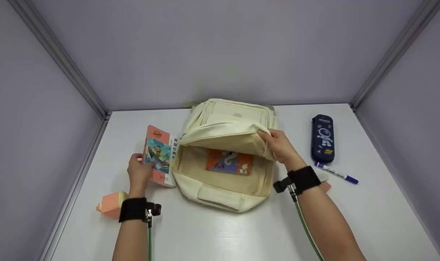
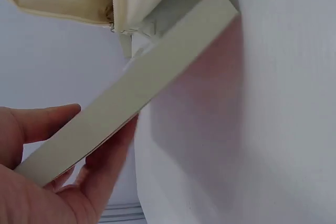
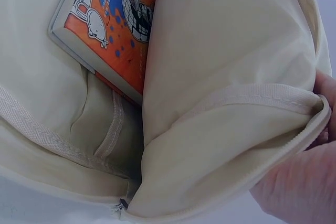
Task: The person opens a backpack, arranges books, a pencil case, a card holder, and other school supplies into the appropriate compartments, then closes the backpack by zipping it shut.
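Observation:
My left hand (image 1: 139,170) grips a pink-and-white book (image 1: 158,156) by its left edge, thumb on the illustrated cover. In the left wrist view the book's page edge (image 2: 131,87) slants up from the fingers, tilted over the table. A cream backpack (image 1: 220,197) lies unzipped just right of the book. My right hand (image 1: 280,145) pinches the rim of its front flap (image 1: 227,132) and holds it raised. Inside the backpack lies an orange-and-blue book (image 3: 113,30), partly hidden under the flap.
A navy space-print pencil case (image 1: 323,139) lies at the right, with a blue-capped marker (image 1: 336,173) below it. A pink-and-white item (image 1: 325,186) is mostly hidden under the right forearm. A pink-and-yellow bottle-like object (image 1: 112,204) lies beside the left wrist. Grey panels enclose the white table (image 1: 220,235).

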### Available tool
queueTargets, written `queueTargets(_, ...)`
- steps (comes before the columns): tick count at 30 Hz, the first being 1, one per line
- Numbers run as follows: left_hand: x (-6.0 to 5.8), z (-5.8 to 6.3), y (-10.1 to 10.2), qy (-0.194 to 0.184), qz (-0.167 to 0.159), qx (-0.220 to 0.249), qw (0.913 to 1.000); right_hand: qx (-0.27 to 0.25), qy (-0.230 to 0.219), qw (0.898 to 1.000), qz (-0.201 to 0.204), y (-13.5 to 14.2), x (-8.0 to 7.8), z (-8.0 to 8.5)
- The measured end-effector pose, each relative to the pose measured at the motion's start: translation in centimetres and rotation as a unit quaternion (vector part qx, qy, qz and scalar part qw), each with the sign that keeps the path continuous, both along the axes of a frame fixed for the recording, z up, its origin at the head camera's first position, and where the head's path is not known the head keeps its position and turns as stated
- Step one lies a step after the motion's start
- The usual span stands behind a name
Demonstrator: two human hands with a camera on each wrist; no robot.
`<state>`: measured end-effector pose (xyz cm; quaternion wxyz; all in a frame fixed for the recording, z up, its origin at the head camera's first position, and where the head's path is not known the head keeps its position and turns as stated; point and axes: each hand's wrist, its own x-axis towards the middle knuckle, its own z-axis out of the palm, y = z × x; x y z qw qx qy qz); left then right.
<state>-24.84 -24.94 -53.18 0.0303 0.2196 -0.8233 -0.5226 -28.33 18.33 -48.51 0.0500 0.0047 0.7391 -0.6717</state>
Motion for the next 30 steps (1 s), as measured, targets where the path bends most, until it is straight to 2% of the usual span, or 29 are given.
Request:
queueTargets(4, 0.0, 0.6, 0.2, 0.012, 0.017, 0.058, 0.9981, 0.001, 0.004, 1.0, -0.002, 0.0, 0.0, 0.0)
queueTargets(10, 0.1, 1.3, -0.1, 0.012, 0.024, 0.133, 0.9907, -0.005, -0.005, 1.0, 0.003, 0.1, 0.1, 0.2)
queueTargets(15, 0.1, 1.6, -0.6, 0.01, 0.039, 0.173, 0.984, 0.001, -0.013, 1.0, -0.002, 0.0, 0.2, 0.3)
queueTargets(19, 0.1, 1.9, -0.9, 0.018, 0.06, 0.175, 0.9826, -0.004, -0.008, 1.0, -0.004, -0.1, 0.1, 0.3)
queueTargets(24, 0.3, 2.3, -1.0, 0.051, 0.091, 0.182, 0.9777, 0.0, -0.009, 1.0, -0.004, -0.1, 0.0, 0.2)
queueTargets(30, 0.8, 3.2, -0.9, 0.112, 0.137, 0.223, 0.9585, 0.014, -0.01, 1.0, -0.005, -0.1, 0.0, 0.0)
